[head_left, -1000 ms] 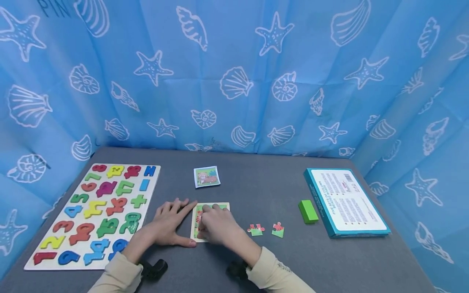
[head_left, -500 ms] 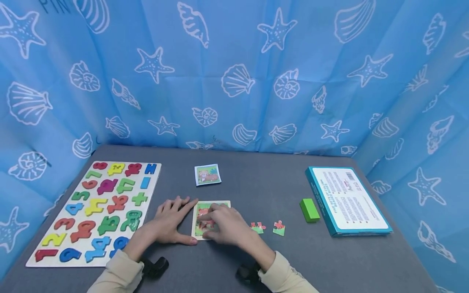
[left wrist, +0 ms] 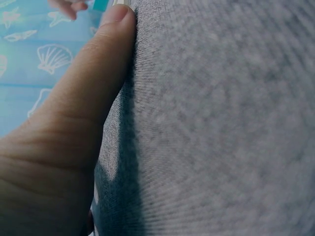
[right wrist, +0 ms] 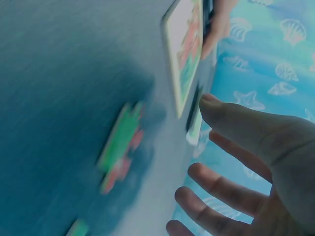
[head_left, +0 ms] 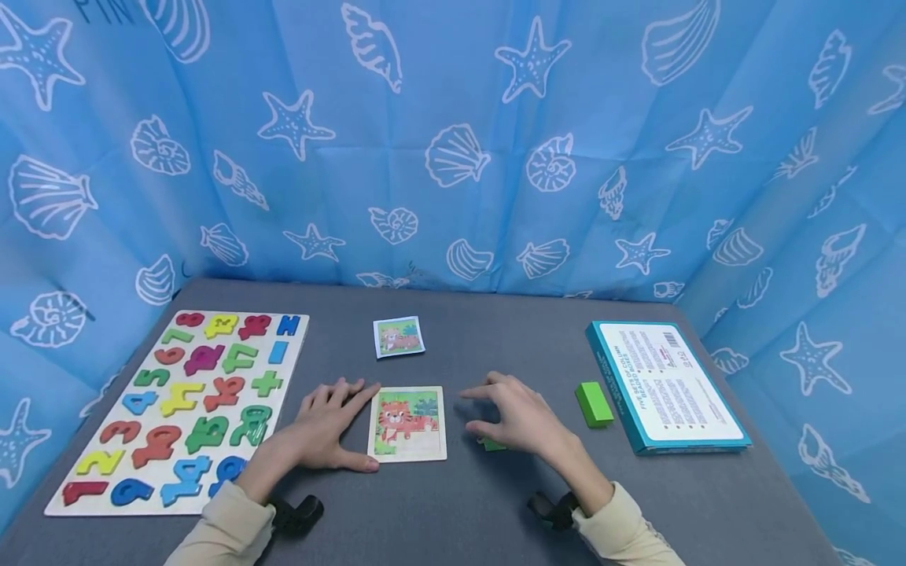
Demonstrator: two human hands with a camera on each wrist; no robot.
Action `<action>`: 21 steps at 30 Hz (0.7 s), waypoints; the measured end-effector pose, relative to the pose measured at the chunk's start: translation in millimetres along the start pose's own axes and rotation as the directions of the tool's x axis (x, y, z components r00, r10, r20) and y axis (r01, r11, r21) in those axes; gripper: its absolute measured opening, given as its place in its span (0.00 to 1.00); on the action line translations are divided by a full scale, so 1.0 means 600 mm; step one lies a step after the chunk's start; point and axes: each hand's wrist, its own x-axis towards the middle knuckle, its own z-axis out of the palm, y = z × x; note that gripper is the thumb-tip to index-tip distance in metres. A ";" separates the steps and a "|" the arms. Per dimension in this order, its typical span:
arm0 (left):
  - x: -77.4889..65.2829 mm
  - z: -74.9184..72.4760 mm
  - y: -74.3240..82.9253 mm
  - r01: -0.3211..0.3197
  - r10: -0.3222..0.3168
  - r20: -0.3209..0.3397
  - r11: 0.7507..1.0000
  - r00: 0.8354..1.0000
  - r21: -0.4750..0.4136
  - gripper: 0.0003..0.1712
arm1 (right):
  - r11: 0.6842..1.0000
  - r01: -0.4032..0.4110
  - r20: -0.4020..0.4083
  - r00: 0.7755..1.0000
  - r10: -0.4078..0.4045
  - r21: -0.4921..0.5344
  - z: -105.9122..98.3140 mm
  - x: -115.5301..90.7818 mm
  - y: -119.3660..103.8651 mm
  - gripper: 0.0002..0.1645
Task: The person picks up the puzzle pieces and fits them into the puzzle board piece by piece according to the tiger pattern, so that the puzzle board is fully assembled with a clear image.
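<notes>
A small square puzzle board with a tiger picture lies on the table, its lower right part bare. My left hand rests at the board's left side, fingers spread and index fingertip and thumb at its edge. My right hand hovers to the right of the board, thumb and fingers apart, holding nothing. Below it lies a red-and-green puzzle piece, mostly covered by the hand in the head view. Part of a second puzzle piece shows at the bottom of the right wrist view. A tiger picture card lies behind the board.
A number board with coloured numerals fills the left side of the table. On the right lie a green block and a teal-edged box. A blue shell-print curtain hangs behind the table.
My right hand has lifted off the puzzle board and moved right, over the loose pieces, uncovering the tiger picture. My left hand has stayed at the board's edge.
</notes>
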 end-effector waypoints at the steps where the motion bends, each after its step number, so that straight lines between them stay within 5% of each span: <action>1: 0.000 0.000 0.000 0.001 -0.001 0.000 1.000 1.000 0.001 0.70 | 1.000 -0.011 0.002 1.000 0.011 -0.006 -0.002 -0.005 0.005 0.26; 11: -0.001 -0.005 0.003 0.003 -0.002 0.010 1.000 1.000 -0.008 0.69 | 0.999 -0.006 0.101 0.995 0.009 -0.032 0.007 -0.035 0.034 0.23; 21: -0.007 -0.013 0.012 -0.003 0.003 0.017 1.000 1.000 0.003 0.69 | 0.999 0.050 0.092 0.995 -0.051 0.006 0.014 -0.038 0.040 0.14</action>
